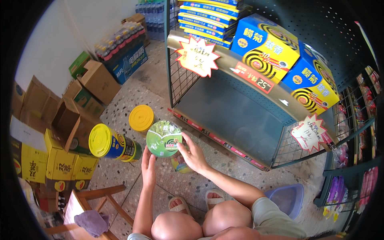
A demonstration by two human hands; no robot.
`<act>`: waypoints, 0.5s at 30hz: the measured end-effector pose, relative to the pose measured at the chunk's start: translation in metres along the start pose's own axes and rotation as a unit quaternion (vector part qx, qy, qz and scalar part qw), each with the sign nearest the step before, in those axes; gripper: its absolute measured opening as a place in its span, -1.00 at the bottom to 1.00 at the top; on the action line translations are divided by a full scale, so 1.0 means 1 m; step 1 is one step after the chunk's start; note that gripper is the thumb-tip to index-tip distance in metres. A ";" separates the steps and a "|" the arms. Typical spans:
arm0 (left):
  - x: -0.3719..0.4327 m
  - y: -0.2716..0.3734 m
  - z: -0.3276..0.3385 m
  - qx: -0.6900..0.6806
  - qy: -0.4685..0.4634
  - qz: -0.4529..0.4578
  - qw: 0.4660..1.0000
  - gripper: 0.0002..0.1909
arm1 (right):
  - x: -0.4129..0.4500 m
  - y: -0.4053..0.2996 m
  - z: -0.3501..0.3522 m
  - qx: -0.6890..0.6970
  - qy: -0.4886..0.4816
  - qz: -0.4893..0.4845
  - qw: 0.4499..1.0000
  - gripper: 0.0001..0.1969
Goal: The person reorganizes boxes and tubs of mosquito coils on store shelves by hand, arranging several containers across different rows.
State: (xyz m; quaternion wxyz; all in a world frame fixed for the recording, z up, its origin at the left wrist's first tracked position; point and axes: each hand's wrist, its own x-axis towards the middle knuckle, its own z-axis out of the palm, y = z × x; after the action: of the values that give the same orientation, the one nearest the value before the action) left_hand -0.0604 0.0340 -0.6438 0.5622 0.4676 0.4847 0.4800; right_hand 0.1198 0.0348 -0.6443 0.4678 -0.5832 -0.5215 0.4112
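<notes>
A round green tub of mosquito coils (164, 139) is held between my two hands, its printed round end facing up. My left hand (148, 168) supports it at the lower left, fingers against the side. My right hand (192, 153) grips the right edge. Just behind it, a container with a yellow lid (141, 118) stands on the speckled floor. To the left, a blue and yellow container with a yellow lid (100, 140) stands beside my left hand. A colourful package (181, 165) sits partly hidden under my right hand.
A metal shelf rack (228, 111) stands ahead, with coil boxes (267, 45) and stacked flat packs (207, 21) on its upper level. Cardboard cartons (99, 81) line the left. A wooden stool (75, 207) bears a purple cloth (92, 222). A lilac plastic bin (286, 199) sits at right.
</notes>
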 end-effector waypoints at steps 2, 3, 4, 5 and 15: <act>0.000 0.002 0.002 0.004 0.001 -0.004 1.000 -0.47 | -0.002 0.002 0.000 -0.003 0.007 -0.012 1.000 -0.43; 0.000 0.003 0.002 0.010 0.010 -0.011 1.000 -0.47 | -0.002 0.003 0.000 -0.014 0.008 -0.020 1.000 -0.43; 0.003 -0.001 0.000 -0.003 0.015 -0.014 1.000 -0.48 | -0.001 0.005 -0.002 -0.011 -0.013 -0.014 1.000 -0.42; 0.006 0.000 0.001 -0.004 0.007 -0.009 1.000 -0.48 | 0.000 0.005 -0.005 -0.007 -0.034 -0.008 0.999 -0.42; 0.050 0.039 0.023 0.141 0.105 0.223 0.959 -0.56 | -0.003 -0.049 -0.073 0.009 0.133 -0.181 0.975 -0.47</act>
State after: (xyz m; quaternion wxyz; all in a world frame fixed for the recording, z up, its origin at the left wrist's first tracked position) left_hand -0.0372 0.0859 -0.6082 0.3154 0.5854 0.4874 0.5659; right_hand 0.1791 0.0242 -0.5806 0.6049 -0.5243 -0.5476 0.2437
